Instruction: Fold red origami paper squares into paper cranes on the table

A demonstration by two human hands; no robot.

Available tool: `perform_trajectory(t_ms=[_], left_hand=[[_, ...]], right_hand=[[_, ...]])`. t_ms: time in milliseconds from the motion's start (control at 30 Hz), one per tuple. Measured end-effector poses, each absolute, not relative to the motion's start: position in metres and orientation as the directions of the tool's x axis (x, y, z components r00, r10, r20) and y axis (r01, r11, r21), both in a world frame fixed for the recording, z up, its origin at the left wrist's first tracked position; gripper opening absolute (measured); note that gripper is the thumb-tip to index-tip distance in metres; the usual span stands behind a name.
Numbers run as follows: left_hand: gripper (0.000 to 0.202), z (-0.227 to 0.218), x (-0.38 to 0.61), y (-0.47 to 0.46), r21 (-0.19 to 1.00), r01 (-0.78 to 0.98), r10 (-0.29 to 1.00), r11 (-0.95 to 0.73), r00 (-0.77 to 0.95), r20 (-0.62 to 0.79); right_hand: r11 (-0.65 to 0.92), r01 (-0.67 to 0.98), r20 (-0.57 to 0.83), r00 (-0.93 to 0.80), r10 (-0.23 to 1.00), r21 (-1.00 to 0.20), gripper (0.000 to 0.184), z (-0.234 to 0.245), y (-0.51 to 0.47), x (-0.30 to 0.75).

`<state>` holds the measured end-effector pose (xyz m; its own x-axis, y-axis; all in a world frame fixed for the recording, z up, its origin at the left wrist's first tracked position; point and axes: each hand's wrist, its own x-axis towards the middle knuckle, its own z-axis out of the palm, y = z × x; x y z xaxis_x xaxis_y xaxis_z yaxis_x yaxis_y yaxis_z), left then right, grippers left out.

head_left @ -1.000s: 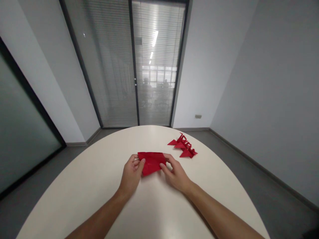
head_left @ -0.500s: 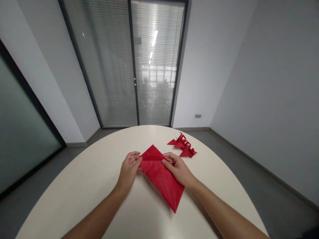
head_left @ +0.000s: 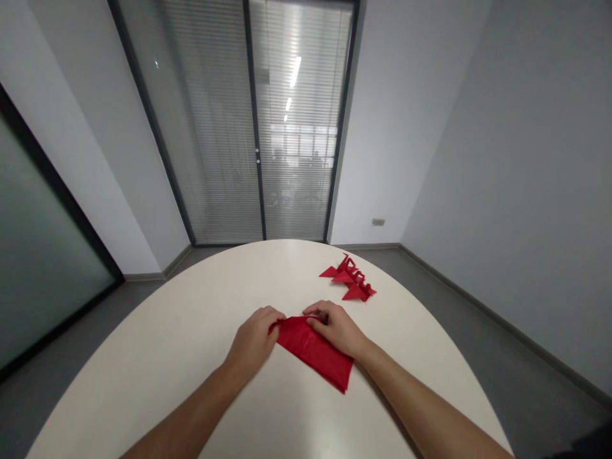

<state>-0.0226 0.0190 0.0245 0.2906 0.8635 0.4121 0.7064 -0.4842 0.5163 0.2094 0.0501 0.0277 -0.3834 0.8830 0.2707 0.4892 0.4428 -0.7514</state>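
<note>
Left hand [head_left: 254, 336] pinches the red paper [head_left: 316, 354] at one end, right hand [head_left: 338, 329] its upper edge; I see it well inside the table's [head_left: 196, 312] far edge, red folded figures [head_left: 352, 278] nearer that edge.

The sheet of paper [head_left: 315, 352] lies between the left hand [head_left: 257, 336] and the right hand [head_left: 338, 329], above the tabletop [head_left: 191, 344]. Folded paper figures [head_left: 355, 292] sit beyond the right hand; behind the tabletop are blinds [head_left: 299, 185], with a wall plate [head_left: 378, 222] to their right.
</note>
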Motion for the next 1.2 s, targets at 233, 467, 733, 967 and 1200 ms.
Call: perform_trajectory(t_ms=[233,467,733,967,1200], left_hand=[[0.025,0.037,-0.02,0.013,0.339,0.785,0.834,-0.519,0.379,0.401],[0.023,0.051,-0.007,-0.004,0.385,0.688,0.783,-0.615,0.478,0.398],[0.03,0.037,-0.005,-0.001,0.288,0.72,0.768,-0.631,0.529,0.361],[0.034,0.037,-0.007,0.0,0.327,0.743,0.799,-0.584,0.454,0.394],[0.032,0.029,-0.017,0.009,0.352,0.826,0.875,-0.441,0.308,0.374]], right_hand=[[0.625,0.576,0.347,-0.526,0.777,-0.526,0.031,0.034,0.044,0.209],[0.658,0.599,0.338,-0.568,0.751,-0.456,0.033,0.036,0.041,0.205],[0.706,0.601,0.277,-0.654,0.704,-0.375,0.039,0.051,0.024,0.208],[0.661,0.632,0.244,-0.622,0.744,-0.405,0.056,0.049,0.021,0.208],[0.605,0.636,0.26,-0.556,0.79,-0.479,0.058,0.044,0.025,0.209]])
